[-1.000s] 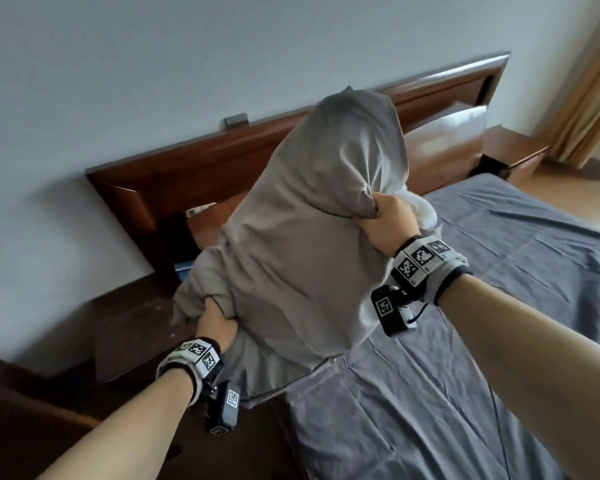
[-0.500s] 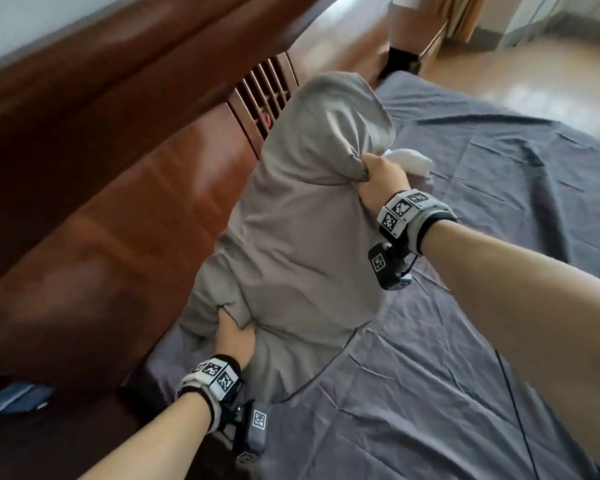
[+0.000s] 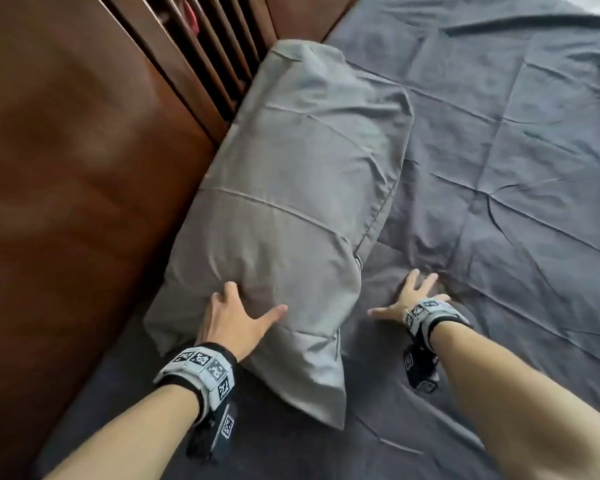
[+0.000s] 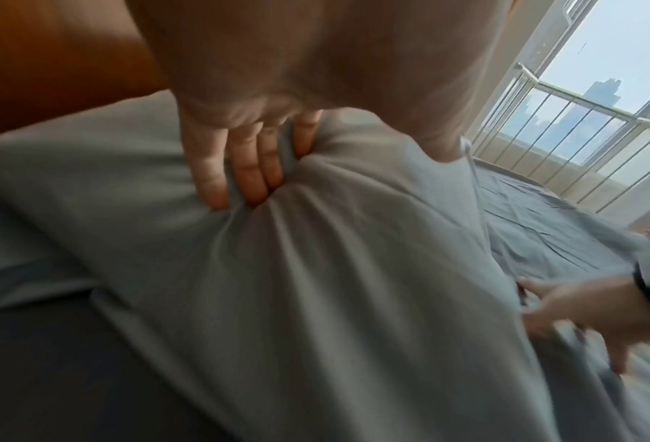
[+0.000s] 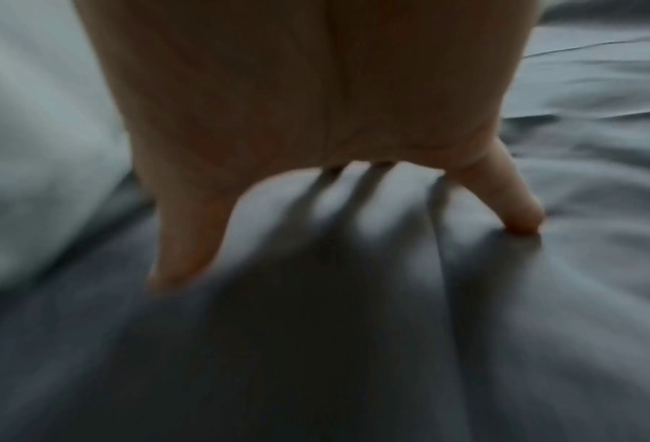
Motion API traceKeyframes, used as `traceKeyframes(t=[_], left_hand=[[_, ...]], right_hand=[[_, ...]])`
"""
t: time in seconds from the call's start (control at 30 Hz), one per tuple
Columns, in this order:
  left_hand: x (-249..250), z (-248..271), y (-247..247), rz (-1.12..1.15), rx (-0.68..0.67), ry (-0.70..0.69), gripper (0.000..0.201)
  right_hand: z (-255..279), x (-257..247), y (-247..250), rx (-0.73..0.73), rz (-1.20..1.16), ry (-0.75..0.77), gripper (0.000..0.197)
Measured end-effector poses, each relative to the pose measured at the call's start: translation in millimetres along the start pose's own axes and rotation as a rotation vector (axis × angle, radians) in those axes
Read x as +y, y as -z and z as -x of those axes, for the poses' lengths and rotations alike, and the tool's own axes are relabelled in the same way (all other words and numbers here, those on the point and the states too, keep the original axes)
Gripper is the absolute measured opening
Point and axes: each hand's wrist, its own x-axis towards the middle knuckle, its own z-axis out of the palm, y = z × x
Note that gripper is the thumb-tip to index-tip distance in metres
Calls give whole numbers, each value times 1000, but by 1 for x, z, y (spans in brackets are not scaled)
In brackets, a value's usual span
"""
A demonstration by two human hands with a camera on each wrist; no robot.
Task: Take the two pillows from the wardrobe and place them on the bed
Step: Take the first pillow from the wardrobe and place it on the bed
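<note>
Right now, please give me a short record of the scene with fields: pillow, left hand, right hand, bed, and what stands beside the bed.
pillow: grey pillow lying on the bed, its long side along the headboard
left hand: left hand rests on the pillow's near end, fingers pressing into the fabric
right hand: right hand spread flat on the sheet, beside the pillow, not touching it
bed: dark grey sheet, wrinkled
beside the bed: brown wooden headboard with a slatted part
</note>
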Motion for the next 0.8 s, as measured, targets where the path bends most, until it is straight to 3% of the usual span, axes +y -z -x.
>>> traceKeyframes(t=[0.1, 0.13, 0.2, 0.3, 0.4, 0.47, 0.63, 0.8], left_hand=[[24, -25, 21, -120, 147, -83, 93], [32, -35, 30, -194, 198, -159, 99], [54, -59, 48, -264, 176, -229, 119], [91, -97, 58, -149, -1, -57, 137], [109, -130, 42, -148, -16, 26, 146], [116, -148, 33, -176, -1, 35, 133], [135, -162, 38, -169, -17, -24, 47], [161, -140, 95, -112, 62, -168, 26]], right_hand=[[-10, -13, -12, -27, -76, -82, 168], [-11, -18, -9, -49, -83, -103, 171], [-13, -21, -3, -82, -105, -136, 173], [-13, -25, 2, -127, -116, -162, 175], [-17, -26, 3, -149, -151, -181, 176], [-20, -27, 2, -159, -174, -191, 178], [-22, -28, 4, -178, -181, -203, 177], [-17, -30, 9, -190, -203, -193, 178]])
